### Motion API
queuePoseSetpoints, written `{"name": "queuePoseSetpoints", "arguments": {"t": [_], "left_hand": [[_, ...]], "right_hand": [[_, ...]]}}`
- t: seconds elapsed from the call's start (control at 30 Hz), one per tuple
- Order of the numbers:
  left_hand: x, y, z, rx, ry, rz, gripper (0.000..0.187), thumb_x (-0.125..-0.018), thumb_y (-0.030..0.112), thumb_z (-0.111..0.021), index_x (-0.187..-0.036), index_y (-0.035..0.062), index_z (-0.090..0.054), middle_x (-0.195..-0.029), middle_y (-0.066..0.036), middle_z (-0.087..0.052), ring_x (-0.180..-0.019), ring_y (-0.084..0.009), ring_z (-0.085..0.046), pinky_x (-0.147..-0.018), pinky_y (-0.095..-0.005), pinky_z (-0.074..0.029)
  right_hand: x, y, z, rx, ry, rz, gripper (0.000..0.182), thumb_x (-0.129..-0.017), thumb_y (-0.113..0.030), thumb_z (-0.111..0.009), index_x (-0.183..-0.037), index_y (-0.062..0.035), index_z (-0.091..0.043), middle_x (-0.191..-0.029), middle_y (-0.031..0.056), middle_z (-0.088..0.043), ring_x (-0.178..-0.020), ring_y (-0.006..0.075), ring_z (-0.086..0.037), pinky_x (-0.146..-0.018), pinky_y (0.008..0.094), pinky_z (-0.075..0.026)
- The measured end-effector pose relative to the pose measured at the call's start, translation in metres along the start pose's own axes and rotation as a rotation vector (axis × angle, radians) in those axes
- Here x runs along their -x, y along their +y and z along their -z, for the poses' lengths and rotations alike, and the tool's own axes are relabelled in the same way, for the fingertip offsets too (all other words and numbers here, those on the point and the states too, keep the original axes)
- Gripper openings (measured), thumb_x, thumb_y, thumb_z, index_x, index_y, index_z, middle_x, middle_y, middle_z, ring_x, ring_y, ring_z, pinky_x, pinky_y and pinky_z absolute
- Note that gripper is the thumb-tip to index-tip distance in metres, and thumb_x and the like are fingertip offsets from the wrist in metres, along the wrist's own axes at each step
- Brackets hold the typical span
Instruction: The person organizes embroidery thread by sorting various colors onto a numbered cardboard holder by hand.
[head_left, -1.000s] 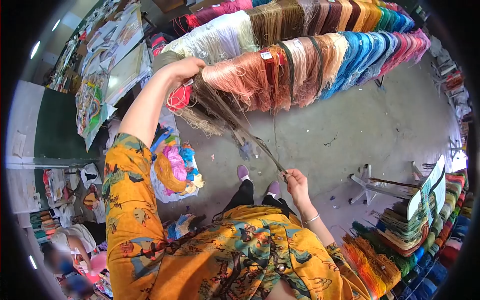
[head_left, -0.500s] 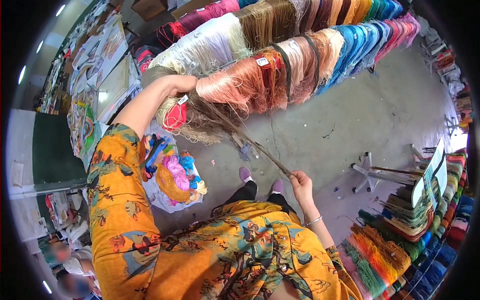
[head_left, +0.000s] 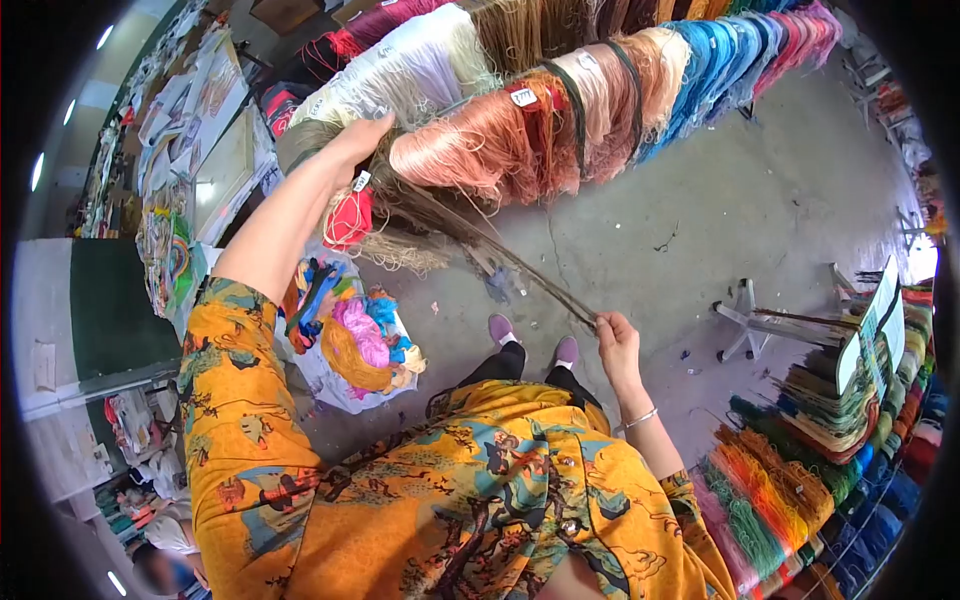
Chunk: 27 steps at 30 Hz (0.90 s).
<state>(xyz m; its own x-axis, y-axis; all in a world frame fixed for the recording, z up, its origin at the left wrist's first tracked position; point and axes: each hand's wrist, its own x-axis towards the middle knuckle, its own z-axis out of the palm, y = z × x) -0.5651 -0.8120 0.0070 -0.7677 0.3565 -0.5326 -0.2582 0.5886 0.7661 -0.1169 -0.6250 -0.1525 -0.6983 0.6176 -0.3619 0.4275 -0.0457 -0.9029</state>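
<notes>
My right hand [head_left: 620,350] is closed round the end of a long brown thread bundle [head_left: 510,262], which stretches up and left to the hanging skeins. My left hand [head_left: 366,138] is at the near end of the rack, beside the salmon-pink skeins [head_left: 460,160] and the white skeins [head_left: 400,85]; its fingers point up and partly hide behind the hand, so its grip is unclear. Below it hang a red bundle [head_left: 348,218] with a white tag [head_left: 361,182] and loose beige threads [head_left: 400,252].
Colourful yarn [head_left: 358,335] lies on a white sheet on the floor at left. A chair base [head_left: 742,318] stands at right, near a rack of many-coloured skeins [head_left: 770,480]. Blue skeins [head_left: 705,80] hang farther along the upper rack. A person [head_left: 175,535] is at lower left.
My left hand has moved up a little on the rack. My right hand, still on the brown threads, has shifted slightly right and up. The view has shifted slightly.
</notes>
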Motion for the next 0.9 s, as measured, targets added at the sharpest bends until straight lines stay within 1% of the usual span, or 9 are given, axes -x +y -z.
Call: {"name": "queuePoseSetpoints", "arguments": {"t": [0.07,0.2,0.3,0.43,0.47,0.6,0.7,0.8,0.9], "left_hand": [[0.035,0.023,-0.015,0.042,-0.137,0.106,0.058,-0.095,0.043,-0.055,-0.114,-0.0112,-0.057,-0.101,-0.014,-0.066,-0.081,-0.0187,-0.063,-0.072,-0.0352,-0.052],[-0.024,-0.023,-0.004,-0.357,0.131,-0.187,0.051,-0.090,0.037,-0.061,-0.102,-0.0125,-0.063,-0.094,-0.022,-0.068,-0.083,-0.0236,-0.065,-0.071,-0.0377,-0.049],[-0.039,-0.024,0.006,-0.618,0.298,-0.215,0.052,-0.087,0.039,-0.059,-0.106,-0.0094,-0.063,-0.105,-0.029,-0.065,-0.098,-0.0408,-0.064,-0.084,-0.0429,-0.048],[-0.037,-0.019,0.006,-0.799,0.338,-0.247,0.051,-0.087,0.037,-0.056,-0.107,-0.0089,-0.063,-0.108,-0.032,-0.062,-0.104,-0.0440,-0.060,-0.089,-0.0454,-0.047],[-0.038,-0.019,0.007,-0.819,0.324,-0.246,0.051,-0.087,0.038,-0.056,-0.107,-0.0087,-0.063,-0.108,-0.032,-0.062,-0.104,-0.0440,-0.060,-0.090,-0.0456,-0.047],[-0.039,-0.016,0.009,-0.932,0.306,-0.239,0.052,-0.086,0.039,-0.056,-0.106,-0.0080,-0.064,-0.108,-0.032,-0.062,-0.104,-0.0438,-0.060,-0.091,-0.0466,-0.047],[-0.038,-0.015,0.008,-0.993,0.294,-0.240,0.053,-0.085,0.040,-0.056,-0.107,-0.0077,-0.064,-0.109,-0.031,-0.062,-0.104,-0.0436,-0.060,-0.091,-0.0469,-0.047],[-0.041,-0.018,0.010,-1.025,0.298,-0.247,0.053,-0.085,0.040,-0.056,-0.108,-0.0073,-0.064,-0.110,-0.030,-0.062,-0.104,-0.0434,-0.060,-0.090,-0.0466,-0.048],[-0.041,-0.022,0.010,-0.965,0.308,-0.310,0.052,-0.084,0.040,-0.062,-0.105,-0.0074,-0.063,-0.103,-0.030,-0.064,-0.100,-0.0414,-0.062,-0.084,-0.0431,-0.048]], "right_hand": [[0.001,0.007,0.003,0.042,0.023,0.053,0.018,-0.093,-0.015,-0.057,-0.096,0.0016,-0.063,-0.067,0.0056,-0.056,-0.066,0.0098,-0.051,-0.061,0.0270,-0.044],[0.008,0.024,0.003,0.108,0.016,0.087,0.016,-0.092,-0.014,-0.056,-0.096,0.0006,-0.062,-0.067,0.0089,-0.059,-0.063,0.0149,-0.054,-0.062,0.0314,-0.046],[0.022,-0.010,-0.001,0.169,0.033,0.047,0.014,-0.089,-0.009,-0.053,-0.096,-0.0007,-0.062,-0.067,0.0100,-0.060,-0.062,0.0193,-0.057,-0.061,0.0345,-0.047],[0.018,-0.016,-0.009,0.180,0.043,-0.002,0.015,-0.086,-0.009,-0.051,-0.092,-0.0022,-0.063,-0.064,0.0125,-0.060,-0.059,0.0229,-0.059,-0.059,0.0362,-0.046],[0.009,-0.003,-0.015,0.237,0.074,0.020,0.015,-0.085,-0.008,-0.051,-0.089,-0.0028,-0.064,-0.066,0.0112,-0.062,-0.061,0.0194,-0.059,-0.059,0.0338,-0.046],[-0.022,0.037,-0.027,-0.077,0.127,-0.195,0.017,-0.086,-0.004,-0.050,-0.086,-0.0013,-0.066,-0.071,0.0054,-0.065,-0.068,0.0139,-0.059,-0.062,0.0277,-0.045],[-0.028,0.038,-0.021,-0.469,0.144,-0.431,0.017,-0.090,-0.006,-0.049,-0.082,-0.0059,-0.064,-0.072,0.0024,-0.065,-0.046,0.0078,-0.043,-0.042,0.0244,-0.033],[-0.026,0.040,-0.024,-0.520,0.218,-0.454,0.015,-0.091,-0.007,-0.050,-0.084,-0.0072,-0.063,-0.071,0.0016,-0.065,-0.039,0.0066,-0.035,-0.035,0.0246,-0.026],[-0.031,0.039,-0.024,-0.542,0.262,-0.466,0.014,-0.091,-0.007,-0.049,-0.087,-0.0072,-0.063,-0.071,0.0016,-0.065,-0.039,0.0076,-0.036,-0.035,0.0253,-0.027]]}}
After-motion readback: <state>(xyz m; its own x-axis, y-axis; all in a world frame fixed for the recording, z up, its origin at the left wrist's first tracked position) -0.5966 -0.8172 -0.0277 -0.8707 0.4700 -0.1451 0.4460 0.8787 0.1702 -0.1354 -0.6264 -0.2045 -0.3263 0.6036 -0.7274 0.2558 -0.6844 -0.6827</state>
